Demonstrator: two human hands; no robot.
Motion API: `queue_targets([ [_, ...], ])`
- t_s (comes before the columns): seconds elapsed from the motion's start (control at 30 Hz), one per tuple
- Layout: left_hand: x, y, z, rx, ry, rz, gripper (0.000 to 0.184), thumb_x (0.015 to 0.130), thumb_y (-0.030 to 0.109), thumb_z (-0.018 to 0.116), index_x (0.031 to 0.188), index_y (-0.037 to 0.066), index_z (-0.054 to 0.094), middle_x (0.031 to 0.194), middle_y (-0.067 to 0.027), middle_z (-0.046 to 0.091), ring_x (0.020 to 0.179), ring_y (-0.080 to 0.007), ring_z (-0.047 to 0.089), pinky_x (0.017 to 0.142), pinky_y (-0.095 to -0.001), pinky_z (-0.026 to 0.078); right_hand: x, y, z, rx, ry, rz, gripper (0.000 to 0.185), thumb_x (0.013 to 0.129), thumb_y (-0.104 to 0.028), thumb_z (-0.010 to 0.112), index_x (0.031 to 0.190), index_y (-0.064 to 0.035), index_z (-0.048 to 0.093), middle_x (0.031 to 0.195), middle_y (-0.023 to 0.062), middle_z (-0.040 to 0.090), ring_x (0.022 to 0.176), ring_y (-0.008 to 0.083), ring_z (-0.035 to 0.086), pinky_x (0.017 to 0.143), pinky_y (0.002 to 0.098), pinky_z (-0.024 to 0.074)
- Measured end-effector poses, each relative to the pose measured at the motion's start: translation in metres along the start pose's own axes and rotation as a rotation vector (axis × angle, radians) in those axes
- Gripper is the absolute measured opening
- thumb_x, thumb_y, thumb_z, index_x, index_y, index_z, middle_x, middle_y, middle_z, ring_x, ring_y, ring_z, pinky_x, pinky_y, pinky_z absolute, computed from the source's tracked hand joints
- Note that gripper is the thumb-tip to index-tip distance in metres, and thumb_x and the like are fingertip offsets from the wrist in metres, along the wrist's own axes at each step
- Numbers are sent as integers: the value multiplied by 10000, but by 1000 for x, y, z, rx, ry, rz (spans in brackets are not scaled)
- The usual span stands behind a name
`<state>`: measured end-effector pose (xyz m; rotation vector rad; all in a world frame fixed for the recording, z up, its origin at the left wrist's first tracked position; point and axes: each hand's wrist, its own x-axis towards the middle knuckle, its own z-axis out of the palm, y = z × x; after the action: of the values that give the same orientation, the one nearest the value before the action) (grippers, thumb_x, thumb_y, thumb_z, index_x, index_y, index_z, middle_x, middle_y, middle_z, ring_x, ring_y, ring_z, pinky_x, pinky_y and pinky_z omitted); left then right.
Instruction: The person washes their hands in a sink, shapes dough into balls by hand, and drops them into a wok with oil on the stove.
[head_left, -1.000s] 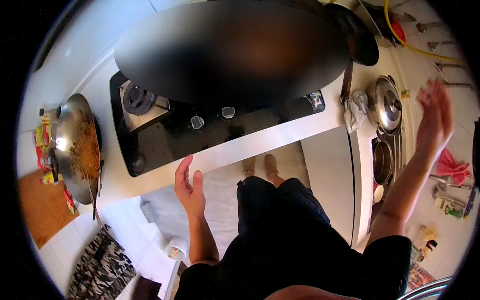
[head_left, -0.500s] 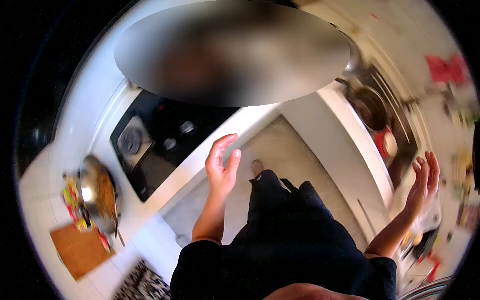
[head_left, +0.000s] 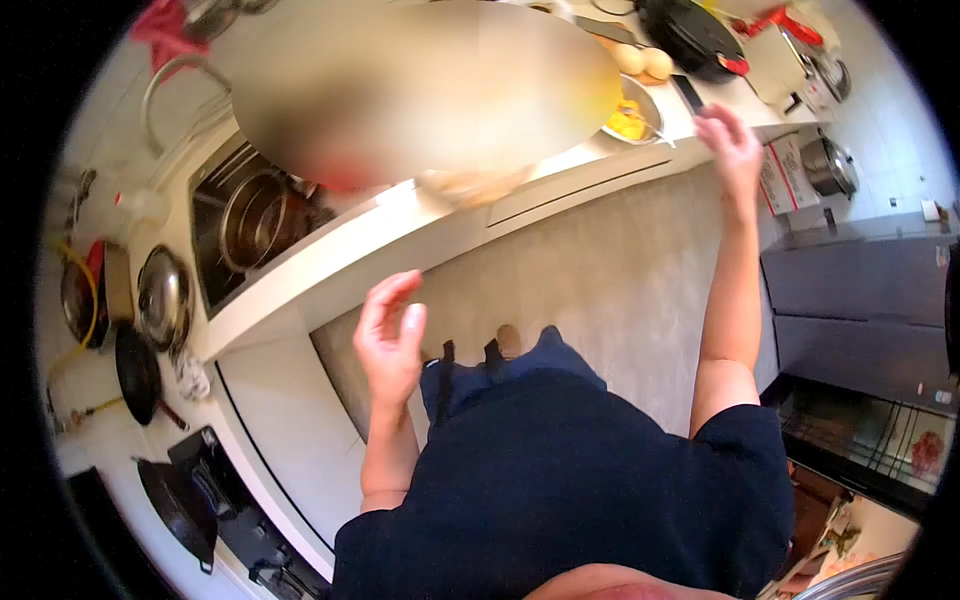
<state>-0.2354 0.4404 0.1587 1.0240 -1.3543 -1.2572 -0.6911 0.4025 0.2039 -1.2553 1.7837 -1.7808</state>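
Observation:
My left hand (head_left: 390, 338) hangs in front of my body above the floor, fingers curved and thumb apart, holding nothing. My right hand (head_left: 731, 150) reaches out at the counter's front edge, slightly blurred, with its fingers apart and nothing seen in them. Just beyond its fingertips lies a dark flat object (head_left: 689, 94). To its left stands a metal bowl (head_left: 652, 112) with yellow food (head_left: 627, 122) and a light-handled utensil (head_left: 660, 134). Behind the bowl are two round pale items (head_left: 643, 62) whose kind I cannot make out.
A black appliance (head_left: 690, 38) stands at the back of the counter. On the left, a sink (head_left: 215, 215) holds a pot (head_left: 262, 225). Lids and pans, among them a black wok (head_left: 178, 510), line the left counter. A dark grey cabinet (head_left: 860, 280) stands at right.
My view has swung right, from the hob to the sink and the counter with the bowl. My right hand now extends forward over the counter edge; my left hand keeps much the same pose.

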Motion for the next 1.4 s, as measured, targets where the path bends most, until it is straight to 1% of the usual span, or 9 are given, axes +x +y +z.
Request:
queue_targets([
  [0.27, 103, -90, 203, -187, -572, -309, 542, 821, 83, 600, 1307, -13, 379, 1231, -153, 513, 1120, -208, 512, 961, -323, 415, 90, 172, 24, -781, -647, -154, 435, 728, -133, 654, 1141, -18, 577, 1070, 196, 609, 992, 312, 591, 878, 368, 457],
  [0.53, 227, -174, 341, -557, -393, -913, 444, 794, -9, 518, 1205, -119, 391, 1187, -227, 487, 1101, -263, 501, 1003, -355, 369, 127, 217, 65, -1172, -1096, -189, 459, 652, -139, 705, 1078, -26, 576, 902, 205, 634, 921, 357, 599, 830, 413, 469],
  [0.8, 236, -175, 367, -891, -268, -960, 387, 751, -36, 474, 1128, -115, 438, 1195, -184, 500, 1127, -252, 492, 1017, -352, 366, 153, 245, 60, -786, -1166, -66, 416, 633, -160, 681, 1023, -24, 637, 903, 205, 641, 827, 301, 632, 789, 370, 485],
  [0.93, 228, -178, 357, -906, -231, -974, 422, 773, -28, 480, 1175, -130, 405, 1210, -185, 492, 1144, -260, 480, 1023, -361, 359, 182, 251, 46, -392, -1241, 435, 447, 657, -165, 731, 1050, 8, 610, 908, 138, 640, 832, 196, 610, 721, 306, 491],
  [0.97, 222, -172, 353, -844, -119, -951, 254, 790, 4, 523, 1032, -71, 534, 1035, -151, 572, 992, -202, 536, 900, -293, 418, 190, 243, 40, -256, -1230, 522, 454, 671, -160, 731, 1067, 17, 598, 900, 118, 633, 818, 171, 598, 711, 291, 486],
  [1.07, 212, -132, 369, -469, 304, -697, 463, 832, 30, 506, 1258, -86, 366, 1234, -188, 474, 1160, -243, 455, 1001, -336, 355, 202, 224, 29, -136, -1152, 515, 434, 737, -127, 709, 1106, 46, 561, 917, 70, 596, 807, 119, 561, 710, 247, 467],
  [1.27, 275, -138, 432, -865, 342, -692, 478, 918, 325, 425, 1247, -21, 412, 1233, -154, 490, 1125, -236, 468, 988, -364, 345, 208, 200, 10, 386, -1002, 781, 389, 850, -109, 571, 1194, 53, 487, 1024, 87, 577, 903, 132, 554, 817, 269, 462],
  [1.33, 289, -141, 445, -1161, 247, -709, 495, 922, 372, 391, 1227, -16, 431, 1199, -150, 516, 1118, -247, 480, 983, -370, 354, 204, 197, 7, 465, -1073, 747, 354, 880, -98, 484, 1205, 41, 488, 1147, 112, 562, 1017, 187, 552, 908, 292, 428],
  [1.4, 297, -145, 449, -1312, 185, -710, 500, 929, 389, 362, 1214, -14, 443, 1187, -151, 527, 1114, -256, 488, 984, -377, 358, 204, 205, 0, 90, -1191, 165, 336, 875, -109, 473, 1183, 17, 520, 1169, 148, 563, 1063, 244, 551, 944, 320, 407],
])
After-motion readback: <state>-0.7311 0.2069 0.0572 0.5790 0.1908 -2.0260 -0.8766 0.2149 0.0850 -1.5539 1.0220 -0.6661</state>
